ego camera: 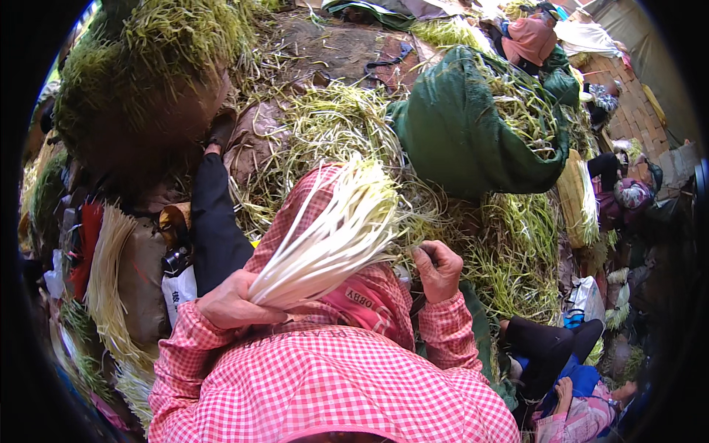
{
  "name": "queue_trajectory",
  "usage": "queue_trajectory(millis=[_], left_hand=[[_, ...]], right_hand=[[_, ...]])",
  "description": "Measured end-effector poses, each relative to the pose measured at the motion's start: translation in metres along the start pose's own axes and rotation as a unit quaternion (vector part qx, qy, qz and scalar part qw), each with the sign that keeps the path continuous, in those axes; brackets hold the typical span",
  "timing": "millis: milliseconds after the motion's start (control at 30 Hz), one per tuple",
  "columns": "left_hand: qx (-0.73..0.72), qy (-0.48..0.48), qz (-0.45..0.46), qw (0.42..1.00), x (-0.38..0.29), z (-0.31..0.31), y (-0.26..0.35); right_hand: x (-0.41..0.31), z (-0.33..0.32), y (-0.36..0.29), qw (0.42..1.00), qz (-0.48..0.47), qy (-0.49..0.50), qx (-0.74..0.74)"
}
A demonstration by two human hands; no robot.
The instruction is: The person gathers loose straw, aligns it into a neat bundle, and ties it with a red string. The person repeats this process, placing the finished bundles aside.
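My left hand (243, 303) grips the pale stem ends of a fanned bunch of blanched garlic chives (338, 232); their yellow-green tips point up over my lap. To the right of the bunch is my right hand (437, 268), raised, with thumb and fingertips drawn together; whether a thin scrap is between them cannot be told. Loose yellow-green leaves (346, 119) lie heaped beyond my knees. A green cloth sack (454, 127), filled with leaves, stands behind the right hand. Under the bunch a red checked cloth covers my lap.
A large leafy heap (166, 55) rises at upper left. Long pale stems (108, 277) hang over a bundle at left, beside red strips (88, 243). More leaves (515, 243) lie at right. Several other people sit nearby, one (576, 387) at lower right, another (529, 41) at upper right.
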State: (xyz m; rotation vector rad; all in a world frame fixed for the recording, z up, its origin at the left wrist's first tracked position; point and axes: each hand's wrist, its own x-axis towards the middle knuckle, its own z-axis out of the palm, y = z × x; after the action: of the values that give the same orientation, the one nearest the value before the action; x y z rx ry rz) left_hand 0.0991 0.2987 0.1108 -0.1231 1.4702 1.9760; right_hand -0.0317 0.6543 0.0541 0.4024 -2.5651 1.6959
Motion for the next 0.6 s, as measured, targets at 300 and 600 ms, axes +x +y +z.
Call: queue_trajectory(millis=[300, 600], left_hand=[[-0.015, 0.103, 0.201, 0.974, 0.036, 0.026, 0.102], [-0.014, 0.046, 0.337, 0.940, 0.061, 0.057, 0.156]], right_hand=[[-0.010, 0.026, -0.013, 0.975, -0.175, -0.115, -0.071], [0.049, 0.106, -0.010, 0.925, -0.330, 0.003, -0.188]])
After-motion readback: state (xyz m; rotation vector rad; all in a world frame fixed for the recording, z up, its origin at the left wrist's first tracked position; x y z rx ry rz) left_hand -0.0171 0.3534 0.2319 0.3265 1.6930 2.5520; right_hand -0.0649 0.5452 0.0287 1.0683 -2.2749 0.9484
